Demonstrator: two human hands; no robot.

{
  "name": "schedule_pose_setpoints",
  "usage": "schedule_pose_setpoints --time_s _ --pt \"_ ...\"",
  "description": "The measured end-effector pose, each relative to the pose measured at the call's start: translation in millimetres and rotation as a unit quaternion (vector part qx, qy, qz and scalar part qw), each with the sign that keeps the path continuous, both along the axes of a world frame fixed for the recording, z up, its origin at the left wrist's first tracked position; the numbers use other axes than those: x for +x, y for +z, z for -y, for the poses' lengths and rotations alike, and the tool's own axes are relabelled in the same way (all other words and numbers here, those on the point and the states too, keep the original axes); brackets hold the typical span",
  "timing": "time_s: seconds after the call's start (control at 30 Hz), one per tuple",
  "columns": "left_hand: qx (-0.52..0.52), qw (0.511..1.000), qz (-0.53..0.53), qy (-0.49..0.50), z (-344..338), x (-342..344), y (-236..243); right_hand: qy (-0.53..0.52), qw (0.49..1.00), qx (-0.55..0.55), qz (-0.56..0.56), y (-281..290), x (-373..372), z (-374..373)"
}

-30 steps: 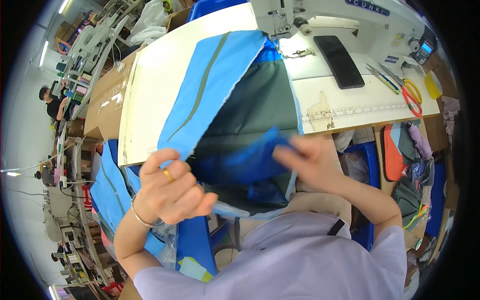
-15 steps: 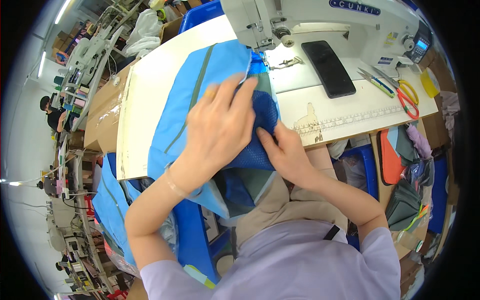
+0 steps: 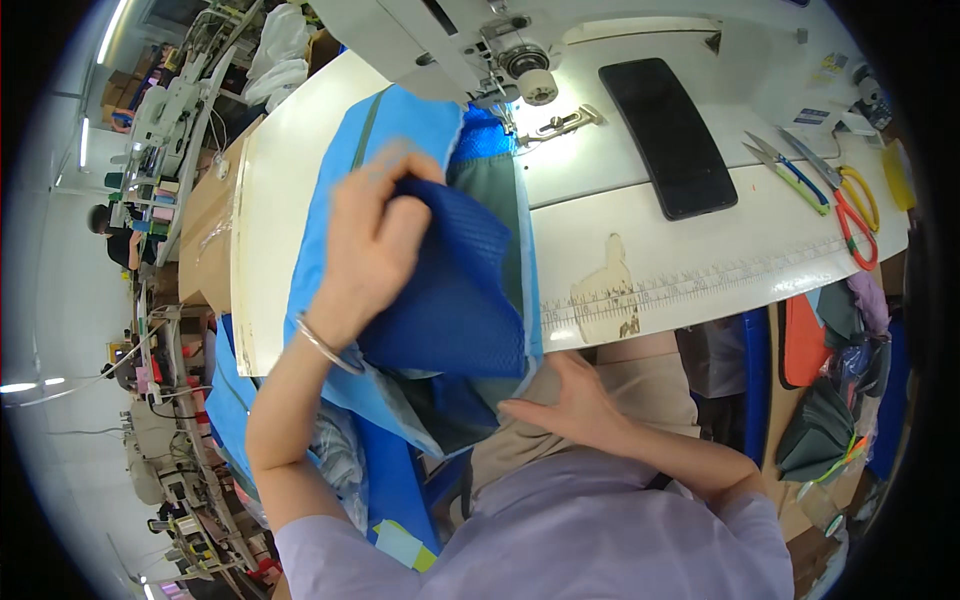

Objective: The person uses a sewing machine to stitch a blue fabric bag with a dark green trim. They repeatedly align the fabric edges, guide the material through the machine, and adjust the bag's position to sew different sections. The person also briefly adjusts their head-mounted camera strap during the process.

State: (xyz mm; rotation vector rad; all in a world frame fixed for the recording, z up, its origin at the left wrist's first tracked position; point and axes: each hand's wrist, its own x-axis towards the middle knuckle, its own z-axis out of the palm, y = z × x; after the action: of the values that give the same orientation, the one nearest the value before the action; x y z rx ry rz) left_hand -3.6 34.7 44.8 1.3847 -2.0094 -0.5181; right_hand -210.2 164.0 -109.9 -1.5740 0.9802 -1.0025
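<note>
A light blue fabric piece (image 3: pixel 320 225) with a dark zip strip lies on the sewing table, its grey-green inner side (image 3: pixel 490 205) exposed. My left hand (image 3: pixel 372 245), fingers curled and partly blurred, grips a dark blue mesh panel (image 3: pixel 450 290) and holds it folded up off the grey-green layer. The far end of the piece sits beneath the needle area of the sewing machine (image 3: pixel 505 75). By the near right corner of the fabric is my right hand (image 3: pixel 580 405), its thumb stretched apart from the fingers; some fingertips are hidden.
On the table's right lie a black phone (image 3: pixel 670 138), green-handled snips (image 3: pixel 790 175) and red-and-yellow scissors (image 3: pixel 850 215). A printed ruler (image 3: pixel 700 275) runs along the near edge. More blue fabric (image 3: pixel 228 390) hangs at left. Folded dark cloth pieces (image 3: pixel 820 430) rest at right.
My left hand has moved left and lifted the mesh panel back, exposing more grey-green fabric. The right hand has come off the mesh and dropped nearer to my lap. The view has shifted closer.
</note>
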Motion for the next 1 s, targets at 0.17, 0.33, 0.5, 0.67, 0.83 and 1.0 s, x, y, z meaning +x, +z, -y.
schedule_pose_setpoints --time_s 0.17,0.33,0.5,0.67,0.83,1.0 --pt "-0.24 0.938 0.218 -0.121 31.2 1.5 25.2 0.233 0.914 0.274 0.186 0.3 23.4 -18.1" --pt "-0.199 0.875 0.37 -0.241 29.7 23.1 -38.4 0.288 0.847 0.363 0.259 10.4 14.4 -16.7" --pt "-0.145 0.946 0.253 -0.142 19.4 5.3 -49.0 0.298 0.859 0.337 0.244 -4.5 14.7 -21.2" --pt "-0.096 0.968 0.18 -0.143 8.9 -2.2 -61.1 0.282 0.9 0.26 0.207 -18.6 17.0 -24.8" --pt "-0.094 0.971 0.169 -0.138 9.0 -4.6 -70.6 0.274 0.925 0.221 0.141 -23.7 15.5 -27.0" --pt "-0.103 0.973 0.152 -0.137 10.4 -5.1 -79.4 0.337 0.934 0.085 -0.079 22.9 -14.8 8.7"
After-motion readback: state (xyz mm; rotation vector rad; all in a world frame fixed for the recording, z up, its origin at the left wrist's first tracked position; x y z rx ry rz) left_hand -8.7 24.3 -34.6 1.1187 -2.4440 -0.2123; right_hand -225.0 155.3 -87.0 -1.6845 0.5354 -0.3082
